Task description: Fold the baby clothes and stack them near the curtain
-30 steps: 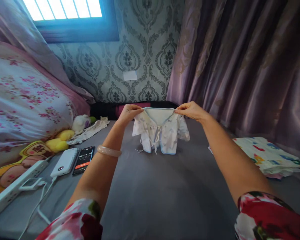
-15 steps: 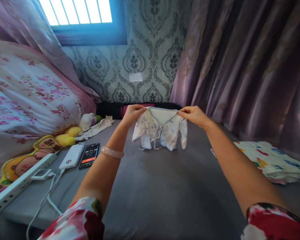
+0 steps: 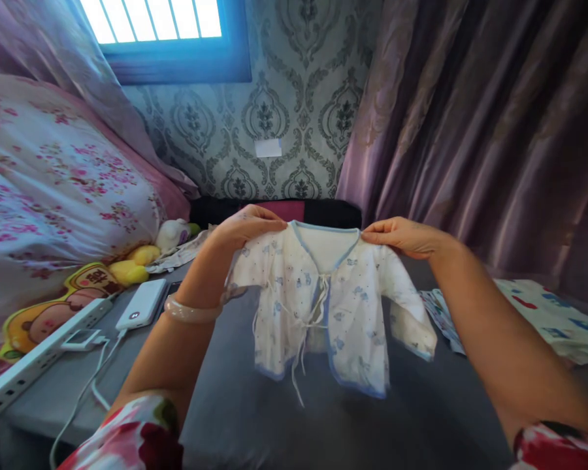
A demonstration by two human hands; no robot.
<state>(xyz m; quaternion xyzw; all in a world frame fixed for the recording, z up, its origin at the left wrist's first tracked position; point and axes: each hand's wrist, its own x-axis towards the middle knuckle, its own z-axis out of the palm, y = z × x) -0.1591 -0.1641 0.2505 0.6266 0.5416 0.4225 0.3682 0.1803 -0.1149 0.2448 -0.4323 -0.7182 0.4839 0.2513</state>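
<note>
A small white baby shirt (image 3: 357, 313) with blue trim and a faint blue print hangs between my hands, its front toward me. Thin white ties are knotted at its middle, and their ends dangle. My left hand (image 3: 249, 225) pinches the shoulder by the left end of the neckline. At the other shoulder my right hand (image 3: 404, 235) grips the cloth between thumb and fingers. Both sleeves hang out to the sides, the left one partly behind my left wrist. Below the shirt lies the grey sheet (image 3: 235, 418) of the bed.
At left are a power strip (image 3: 44, 356) with cables, a white power bank (image 3: 142, 303), a partly hidden phone (image 3: 172, 287) and plush toys (image 3: 132, 264). Folded printed cloth (image 3: 553, 313) and another folded cloth (image 3: 443, 320) lie at right. A curtain (image 3: 470, 130) hangs behind.
The shirt has come nearer to me and swung out fuller, its sleeves spreading. Both hands have moved farther apart, still holding the shoulders. My left forearm now covers most of the phone.
</note>
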